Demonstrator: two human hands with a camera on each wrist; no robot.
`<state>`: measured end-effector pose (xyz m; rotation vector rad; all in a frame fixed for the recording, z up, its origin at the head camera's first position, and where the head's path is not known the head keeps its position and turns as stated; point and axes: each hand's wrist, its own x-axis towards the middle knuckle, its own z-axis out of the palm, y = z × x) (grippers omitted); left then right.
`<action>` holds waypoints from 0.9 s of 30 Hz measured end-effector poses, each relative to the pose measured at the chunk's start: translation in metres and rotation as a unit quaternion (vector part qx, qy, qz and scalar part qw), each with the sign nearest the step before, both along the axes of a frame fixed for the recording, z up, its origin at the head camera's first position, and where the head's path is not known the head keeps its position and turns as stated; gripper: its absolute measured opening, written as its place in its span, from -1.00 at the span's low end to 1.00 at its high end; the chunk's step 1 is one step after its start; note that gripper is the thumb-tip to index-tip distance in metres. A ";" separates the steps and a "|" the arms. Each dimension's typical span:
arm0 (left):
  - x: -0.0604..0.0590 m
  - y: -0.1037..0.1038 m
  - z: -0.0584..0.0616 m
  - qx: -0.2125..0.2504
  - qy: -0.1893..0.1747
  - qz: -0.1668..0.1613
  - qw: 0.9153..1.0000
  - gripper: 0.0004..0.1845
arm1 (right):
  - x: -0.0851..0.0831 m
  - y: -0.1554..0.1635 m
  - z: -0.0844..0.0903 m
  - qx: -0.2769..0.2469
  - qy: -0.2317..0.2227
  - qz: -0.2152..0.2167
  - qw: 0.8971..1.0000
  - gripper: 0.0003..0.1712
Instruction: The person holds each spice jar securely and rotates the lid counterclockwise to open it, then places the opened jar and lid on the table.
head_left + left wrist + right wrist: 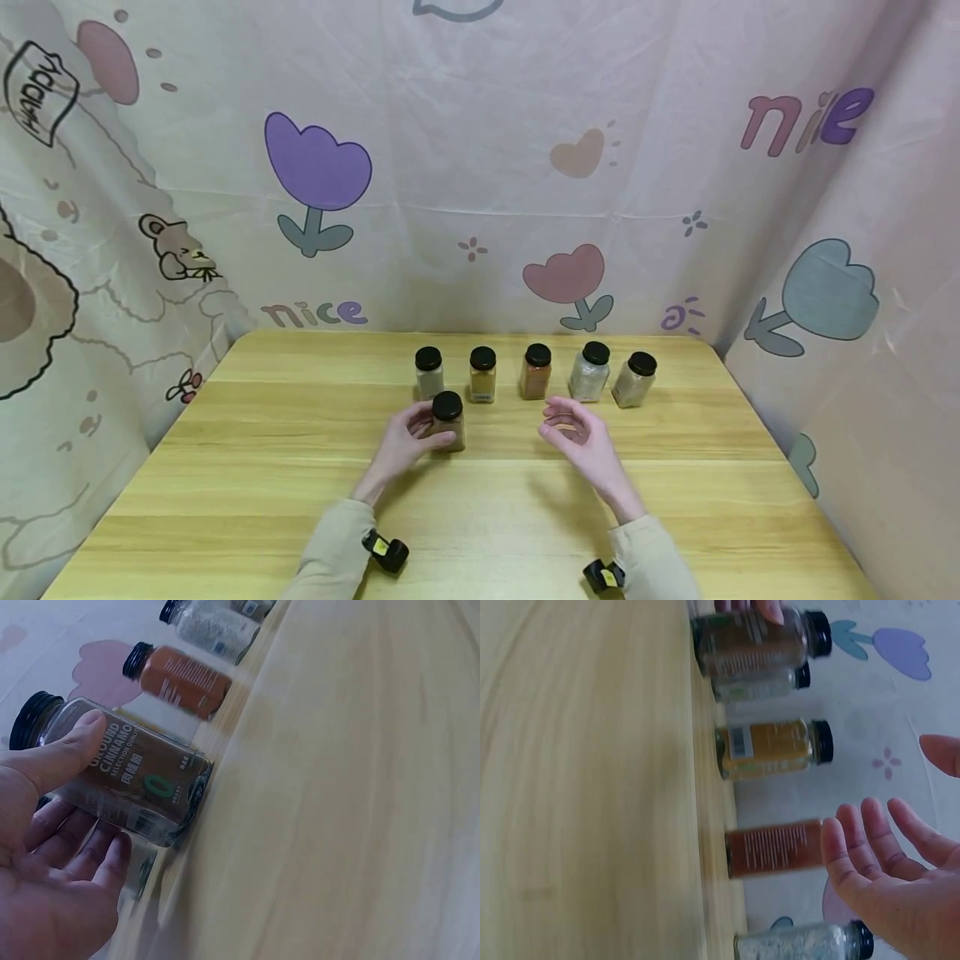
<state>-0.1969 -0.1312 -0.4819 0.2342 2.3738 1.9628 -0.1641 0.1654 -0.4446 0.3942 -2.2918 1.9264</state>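
I see the cinnamon jar (448, 421) upright on the tabletop (262, 467), standing just in front of the back row, clear glass with a black screw lid, brown powder inside, label reading "ground cinnamon" on the left wrist view (139, 780). Left hand (405, 442) has it: thumb (64, 754) along the upper side, fingers (90, 851) curled under the other side, so the grip is wrapped round the jar body. Right hand (581, 437) hovers near the tabletop, right of the jar and apart from it, fingers spread and relaxed, holding nothing; on the right wrist view its fingers (870, 847) sit in front of the red-brown jar without touching it as far as I can tell. Behind the cinnamon jar there is a row of five black-lidded jars near the far edge: a pale grey-beige one (429, 372) directly behind it and partly hidden by it, a yellow-orange powder one (482, 374), a red-brown powder one (536, 371), then a whitish coarse one (589, 372) and a greyish one (634, 379), the last two tilted slightly in the head view. Patterned cloth with tulips (318, 179) hangs behind and on both sides.
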 end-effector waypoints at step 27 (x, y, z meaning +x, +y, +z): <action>0.012 0.048 -0.005 0.061 0.033 -0.096 0.993 -0.44 | 0.004 -0.062 -0.005 0.105 0.119 -0.050 0.986 -0.47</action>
